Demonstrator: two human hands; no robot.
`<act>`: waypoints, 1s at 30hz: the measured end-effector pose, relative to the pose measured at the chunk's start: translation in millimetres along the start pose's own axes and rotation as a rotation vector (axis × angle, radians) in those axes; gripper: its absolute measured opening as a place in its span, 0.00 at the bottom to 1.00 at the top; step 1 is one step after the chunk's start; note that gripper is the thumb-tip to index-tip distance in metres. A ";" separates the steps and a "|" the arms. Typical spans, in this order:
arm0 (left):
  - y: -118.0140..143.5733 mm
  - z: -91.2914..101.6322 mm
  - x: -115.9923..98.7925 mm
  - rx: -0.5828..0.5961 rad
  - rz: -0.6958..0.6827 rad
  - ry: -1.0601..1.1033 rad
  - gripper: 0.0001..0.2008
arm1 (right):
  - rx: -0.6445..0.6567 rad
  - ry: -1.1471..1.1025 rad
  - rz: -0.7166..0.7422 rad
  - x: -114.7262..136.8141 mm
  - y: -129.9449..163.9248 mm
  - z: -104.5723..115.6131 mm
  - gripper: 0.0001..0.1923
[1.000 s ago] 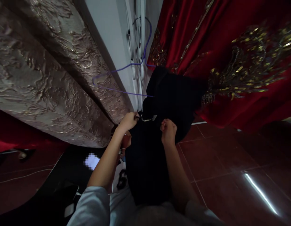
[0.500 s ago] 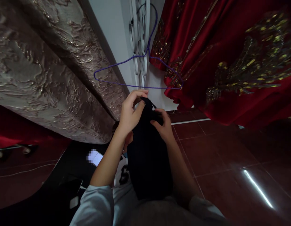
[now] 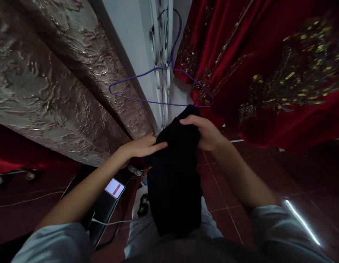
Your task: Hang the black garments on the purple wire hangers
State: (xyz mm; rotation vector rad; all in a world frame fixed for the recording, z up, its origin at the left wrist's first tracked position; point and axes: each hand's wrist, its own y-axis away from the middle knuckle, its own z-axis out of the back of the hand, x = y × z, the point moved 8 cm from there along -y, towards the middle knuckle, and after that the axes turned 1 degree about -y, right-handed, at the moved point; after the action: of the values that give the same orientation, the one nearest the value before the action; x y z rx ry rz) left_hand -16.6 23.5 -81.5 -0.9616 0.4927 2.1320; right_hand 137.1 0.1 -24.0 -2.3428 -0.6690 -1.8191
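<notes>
A black garment (image 3: 175,182) hangs down in front of me. My right hand (image 3: 205,131) grips its top edge, just below the right end of a purple wire hanger (image 3: 158,78). My left hand (image 3: 142,146) lies flat against the garment's left side with the fingers stretched out. The hanger hangs bare from a white ornate door grille (image 3: 161,54).
A beige embossed curtain (image 3: 57,84) hangs at the left and a red gold-embroidered curtain (image 3: 268,65) at the right. Below are a dark red tiled floor (image 3: 254,175), a phone with a lit screen (image 3: 114,188) on a dark surface, a white cable and a white numbered shirt (image 3: 140,208).
My right hand has lifted the garment's top up toward the hanger's right end. My left hand has let go of the top, dropped and flattened against the cloth.
</notes>
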 end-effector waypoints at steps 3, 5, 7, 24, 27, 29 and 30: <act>15.6 20.6 29.6 0.034 0.082 -0.401 0.13 | -0.108 0.309 0.290 44.4 21.4 23.7 0.14; 27.3 56.2 44.9 -0.059 0.179 -0.656 0.16 | -0.237 0.556 0.480 66.7 24.4 36.5 0.16; 38.6 90.5 51.7 -0.147 0.261 -0.858 0.21 | -0.370 0.695 0.613 74.5 10.5 49.0 0.15; 63.3 148.9 -7.0 -0.507 0.160 -0.859 0.15 | -0.796 0.741 0.640 43.5 -24.5 122.4 0.16; 61.4 146.0 -25.2 -0.523 0.139 -0.865 0.13 | -0.801 0.760 0.638 46.0 -19.2 123.9 0.17; 63.5 145.0 -45.9 -0.608 0.104 -0.905 0.12 | -0.749 0.716 0.616 38.6 -23.5 122.0 0.15; 63.3 145.3 -57.8 -0.662 0.074 -0.917 0.10 | -0.712 0.679 0.603 33.1 -26.9 119.1 0.13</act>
State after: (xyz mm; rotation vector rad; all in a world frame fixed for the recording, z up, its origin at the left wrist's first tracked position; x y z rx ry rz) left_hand -108.0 41.1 59.2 -0.1732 -0.6680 2.5519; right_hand 239.5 74.0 -31.3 -1.6488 0.7813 -2.4974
